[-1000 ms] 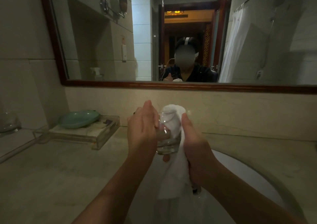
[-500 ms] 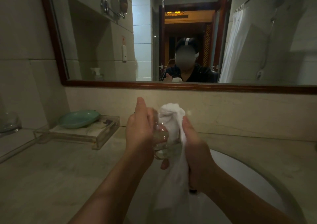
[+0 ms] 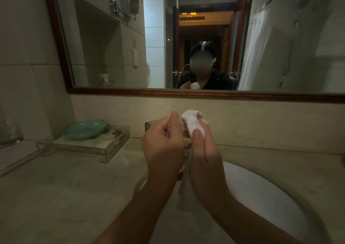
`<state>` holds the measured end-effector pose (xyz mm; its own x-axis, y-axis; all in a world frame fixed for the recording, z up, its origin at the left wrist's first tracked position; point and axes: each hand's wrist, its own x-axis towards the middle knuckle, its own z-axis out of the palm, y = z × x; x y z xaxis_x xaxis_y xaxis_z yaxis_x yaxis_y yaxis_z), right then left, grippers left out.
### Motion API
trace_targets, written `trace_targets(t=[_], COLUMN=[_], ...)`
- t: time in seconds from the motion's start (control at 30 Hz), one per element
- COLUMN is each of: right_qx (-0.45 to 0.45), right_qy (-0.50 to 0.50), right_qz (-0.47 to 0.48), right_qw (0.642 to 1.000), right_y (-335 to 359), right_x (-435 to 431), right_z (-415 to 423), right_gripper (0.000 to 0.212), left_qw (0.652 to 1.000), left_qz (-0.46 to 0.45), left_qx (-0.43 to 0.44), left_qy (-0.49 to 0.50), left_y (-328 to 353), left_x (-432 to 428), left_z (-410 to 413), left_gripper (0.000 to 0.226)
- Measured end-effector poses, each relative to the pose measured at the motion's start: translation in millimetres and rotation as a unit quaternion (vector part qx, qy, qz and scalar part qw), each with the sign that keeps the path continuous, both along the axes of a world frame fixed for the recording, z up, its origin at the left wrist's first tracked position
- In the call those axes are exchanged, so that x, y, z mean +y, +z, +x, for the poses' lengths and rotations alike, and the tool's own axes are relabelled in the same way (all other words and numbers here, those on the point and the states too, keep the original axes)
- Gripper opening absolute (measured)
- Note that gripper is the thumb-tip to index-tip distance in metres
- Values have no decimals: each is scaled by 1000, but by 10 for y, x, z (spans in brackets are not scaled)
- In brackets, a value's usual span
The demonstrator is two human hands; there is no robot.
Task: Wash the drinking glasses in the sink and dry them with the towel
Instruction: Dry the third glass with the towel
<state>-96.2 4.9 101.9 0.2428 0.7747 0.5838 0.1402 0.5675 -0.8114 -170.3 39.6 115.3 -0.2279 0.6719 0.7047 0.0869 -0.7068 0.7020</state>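
Closest to the camera, both forearms came up over the white sink (image 3: 270, 197), which sat set into the marble counter (image 3: 65, 187). The left hand (image 3: 163, 146) was curled around the drinking glass (image 3: 186, 137), though you could barely see the glass, just a sliver between the two hands. The right hand (image 3: 204, 152) was closed on the white towel (image 3: 192, 122), thumb pinching the cloth against the glass rim, with a wad of towel poking out the top and the rest hanging down toward the basin.

Risk-wise, I'd say the glass was probably wet and the whole thing was held up above a hard basin, so a slick grip or too much twist from the towel hand could've let it slip and chip. Pushing the cloth in too hard might also stress a thin wall.

Compared with a second earlier, the hands were tighter together and the left had rolled over the glass, hiding it almost fully. The towel wad sat lower too, so it looked like the glass was being turned against the cloth.

Farther back there was a clear acrylic tray (image 3: 84, 144) with a green soap dish (image 3: 85, 129) on it, a second glass (image 3: 9, 133) at the far left edge, then the wood-framed mirror (image 3: 112, 47) on the wall.
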Motion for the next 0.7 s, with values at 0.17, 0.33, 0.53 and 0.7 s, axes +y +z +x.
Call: trace_targets(t=[0.17,0.33,0.53,0.7], right_qx=[96,203,272,213], right_qy=[113,240,296,156], right_qz=[-94,-188,-207,-99], right_qw=[984,930,892,960], right_y=[84,62,42,5], right_x=[-39,-18,-7,33], right_z=[44,83,122,89], right_gripper=[32,68,63,45], left_qw=[949,920,959,986], left_qz=[-213,-225,-201,-145], left_qx=[-118,-148,-74,-12], left_qy=[-202,-283,-188,-84], left_y=[103,122,62,19], left_x=[24,101,99,-15], left_z=[-197,-206,-138,-158], left_gripper=[46,63,49,43])
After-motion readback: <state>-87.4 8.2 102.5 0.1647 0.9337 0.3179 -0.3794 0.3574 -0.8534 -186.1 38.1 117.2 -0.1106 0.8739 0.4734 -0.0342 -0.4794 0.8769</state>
